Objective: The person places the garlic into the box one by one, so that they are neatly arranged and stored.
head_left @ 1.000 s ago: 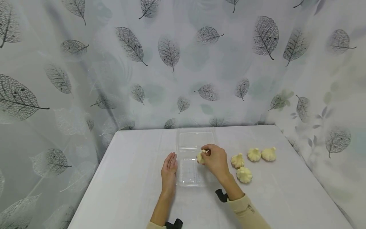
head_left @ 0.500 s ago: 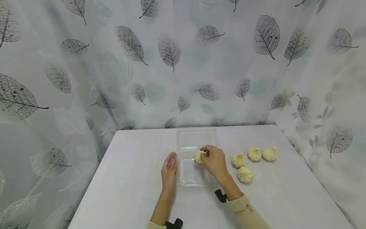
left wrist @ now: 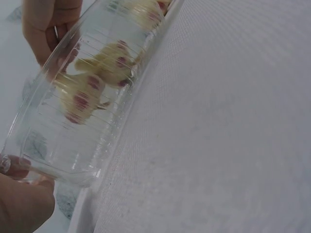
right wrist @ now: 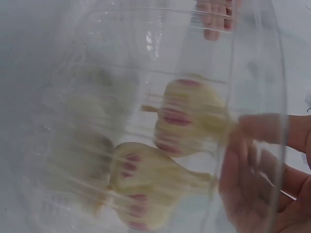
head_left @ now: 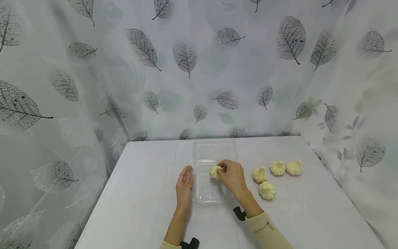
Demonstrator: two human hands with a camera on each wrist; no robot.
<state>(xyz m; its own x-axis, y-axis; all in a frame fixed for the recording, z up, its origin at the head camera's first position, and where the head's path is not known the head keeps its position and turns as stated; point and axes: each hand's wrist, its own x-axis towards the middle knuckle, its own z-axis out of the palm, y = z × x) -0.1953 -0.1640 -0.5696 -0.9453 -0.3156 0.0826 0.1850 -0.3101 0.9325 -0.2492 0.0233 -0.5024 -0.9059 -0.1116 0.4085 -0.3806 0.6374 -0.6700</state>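
Observation:
A clear plastic clamshell box [head_left: 199, 193] lies opened out on the table, its lid [head_left: 215, 152] folded back toward the curtain. My right hand [head_left: 233, 175] pinches a pale yellow garlic bulb [head_left: 214, 172] by its stem over the box's near half. Seen through the plastic in the right wrist view, the held garlic bulb [right wrist: 189, 116] has purple patches and its stem sits at the fingertips. My left hand [head_left: 184, 186] stands against the box's left side with its fingers straight; in the left wrist view this hand [left wrist: 24, 201] is partly behind the plastic.
To the right of the box lie more garlic bulbs: one near the right wrist [head_left: 259, 175], one in front of it [head_left: 266, 190], and two side by side farther back [head_left: 277, 168]. A leaf-patterned curtain [head_left: 199, 69] hangs behind the white table [head_left: 146, 180].
My right hand has shifted the garlic bulb slightly left and toward the near side, over the box. The left hand has stayed at the box's left side.

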